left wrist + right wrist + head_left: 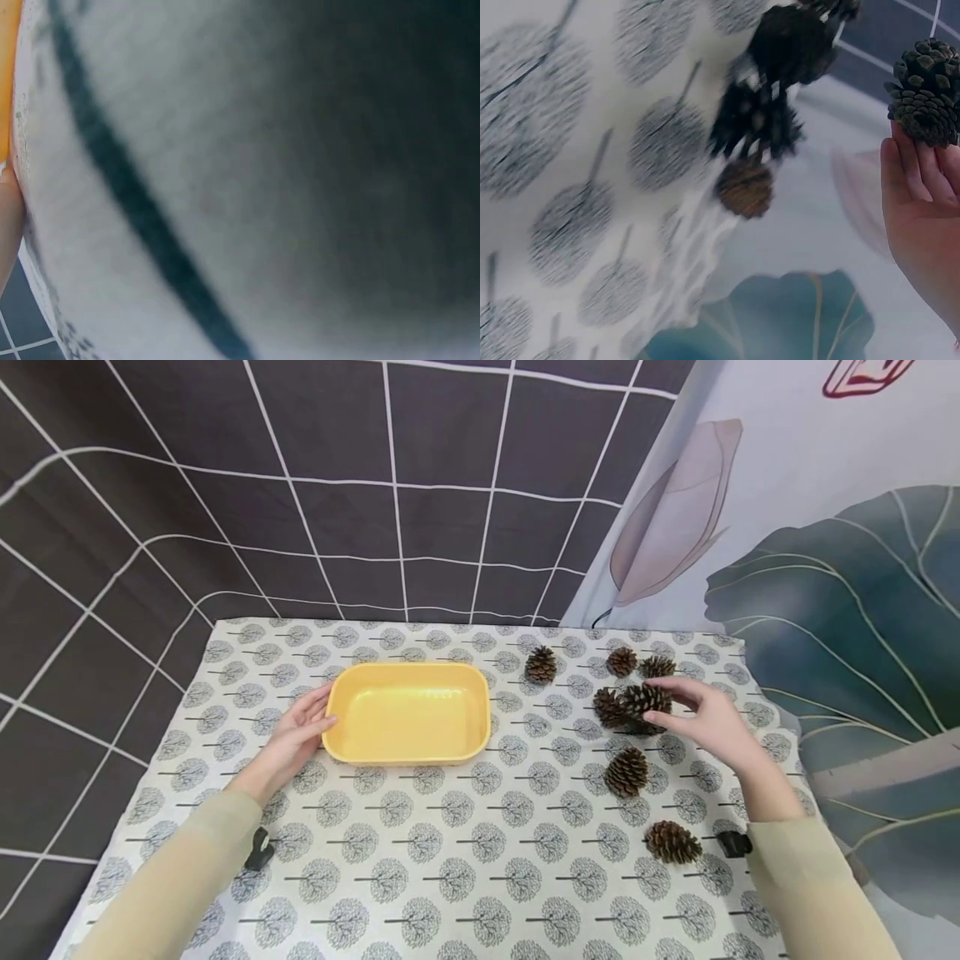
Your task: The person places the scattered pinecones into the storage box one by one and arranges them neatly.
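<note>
Right hand (708,720) pinching pine cone (647,700) | left hand (294,740) apparently flat against yellow tray (408,752)

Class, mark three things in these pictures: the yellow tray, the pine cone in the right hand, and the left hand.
Yellow tray (408,750), head view, on its near rim.
Held pine cone (647,699), head view, on its scales.
Left hand (294,739), head view, on the back of the hand.
</note>
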`<state>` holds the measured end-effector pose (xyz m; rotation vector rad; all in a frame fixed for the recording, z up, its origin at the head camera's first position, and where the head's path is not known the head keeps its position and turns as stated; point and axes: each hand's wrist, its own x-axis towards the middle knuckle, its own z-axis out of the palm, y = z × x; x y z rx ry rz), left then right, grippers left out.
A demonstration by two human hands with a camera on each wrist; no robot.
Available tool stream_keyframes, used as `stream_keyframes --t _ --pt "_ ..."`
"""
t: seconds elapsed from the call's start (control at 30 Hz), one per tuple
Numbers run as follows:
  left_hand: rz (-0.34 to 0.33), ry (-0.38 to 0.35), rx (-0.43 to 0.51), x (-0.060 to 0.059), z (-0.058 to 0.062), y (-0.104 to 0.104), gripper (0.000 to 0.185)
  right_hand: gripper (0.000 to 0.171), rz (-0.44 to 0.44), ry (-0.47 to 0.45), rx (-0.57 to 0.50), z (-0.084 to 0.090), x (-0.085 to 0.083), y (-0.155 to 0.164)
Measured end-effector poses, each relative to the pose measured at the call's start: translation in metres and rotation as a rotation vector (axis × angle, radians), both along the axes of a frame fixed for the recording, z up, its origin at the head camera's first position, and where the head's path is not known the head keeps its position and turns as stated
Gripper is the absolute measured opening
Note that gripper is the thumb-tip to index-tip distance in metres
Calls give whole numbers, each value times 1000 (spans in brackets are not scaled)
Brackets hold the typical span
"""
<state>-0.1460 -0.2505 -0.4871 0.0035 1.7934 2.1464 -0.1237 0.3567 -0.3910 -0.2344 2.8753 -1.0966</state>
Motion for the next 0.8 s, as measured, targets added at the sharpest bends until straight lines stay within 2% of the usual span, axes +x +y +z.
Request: stream_keyframes --t 0.3,0.53,0.8 --pt "-21 18 29 -1 -2 0 77 54 112 37 -64 13 -21 -48" --pt "-23 13 22 -1 -4 -1 77 55 207 48 -108 15 -39 -86" --pt "-14 7 39 -1 -3 0 76 58 293 47 -135 17 -51 -134"
